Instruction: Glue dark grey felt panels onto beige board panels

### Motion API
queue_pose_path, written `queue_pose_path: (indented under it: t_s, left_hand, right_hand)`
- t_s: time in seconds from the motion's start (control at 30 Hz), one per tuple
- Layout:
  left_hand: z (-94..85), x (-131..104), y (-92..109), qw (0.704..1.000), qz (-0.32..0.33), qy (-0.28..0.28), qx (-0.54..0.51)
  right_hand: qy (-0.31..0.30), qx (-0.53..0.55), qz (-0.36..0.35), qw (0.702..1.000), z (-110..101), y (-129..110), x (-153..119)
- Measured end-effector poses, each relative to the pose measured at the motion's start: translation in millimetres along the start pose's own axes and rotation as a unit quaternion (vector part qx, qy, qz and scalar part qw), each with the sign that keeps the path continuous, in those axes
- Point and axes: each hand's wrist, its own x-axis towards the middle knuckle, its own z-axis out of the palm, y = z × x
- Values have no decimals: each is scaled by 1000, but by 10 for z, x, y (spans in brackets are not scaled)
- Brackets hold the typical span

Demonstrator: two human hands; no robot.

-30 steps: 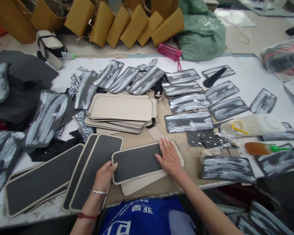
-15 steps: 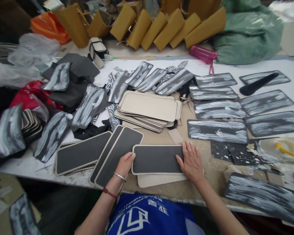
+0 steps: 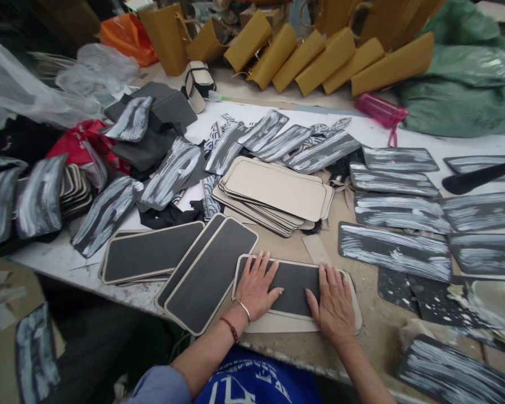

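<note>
Head view: resting left hand [image 3: 258, 285] and right hand [image 3: 333, 303], spread flat, on dark panel [image 3: 294, 285] before pale stack [image 3: 275, 191]. Seemingly done with bordered panels [image 3: 212, 275] at left, not yet with white-streaked pieces [image 3: 395, 250]

There are two hands [image 3: 256, 285], one silver bangle [image 3: 243, 308], one red bracelet [image 3: 229, 330] and one green sack [image 3: 467, 92].

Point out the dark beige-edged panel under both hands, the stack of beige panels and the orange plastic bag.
Dark beige-edged panel [image 3: 293, 280]: head view, middle of its dark face.
Stack of beige panels [image 3: 275, 188]: head view, top panel's face.
Orange plastic bag [image 3: 128, 40]: head view, its visible front.
</note>
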Motion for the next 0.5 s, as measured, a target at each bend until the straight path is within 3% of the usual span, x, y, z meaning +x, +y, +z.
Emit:
queue_pose_path:
  t_s: [0.2, 0.37, 0.5]
  left_hand:
    - [2, -33, -32, 1000, -11, 7, -26]
    - [-115, -244, -176, 966, -162, 142, -140]
    - [-176, -300, -309, 919, -259, 145, -260]
  right_hand:
    - [25, 2, -9, 1000, -27, 0, 26]
    - [45, 3, 99, 994, -192, 123, -95]
    - [-10, 10, 159, 987, -230, 355, -254]
